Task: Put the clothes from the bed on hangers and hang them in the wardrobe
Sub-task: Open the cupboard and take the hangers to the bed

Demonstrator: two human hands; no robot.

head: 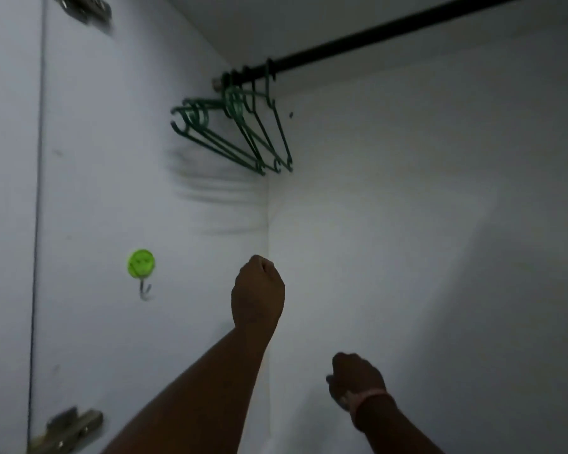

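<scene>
I look up into a white wardrobe. Several empty green hangers point(243, 132) hang bunched at the left end of a black rail point(374, 37), close to the corner. My left hand point(258, 291) is raised below them, fingers curled into a fist with nothing seen in it, well short of the hangers. My right hand point(354, 380) is lower and to the right, fingers curled, with a pink band on the wrist; I see nothing held in it. No clothes are in view.
A green round adhesive hook point(141, 263) sticks to the left side wall point(112, 191). Metal door hinges sit at the upper left point(86, 8) and lower left point(69, 427). The back wall point(423, 224) is bare white.
</scene>
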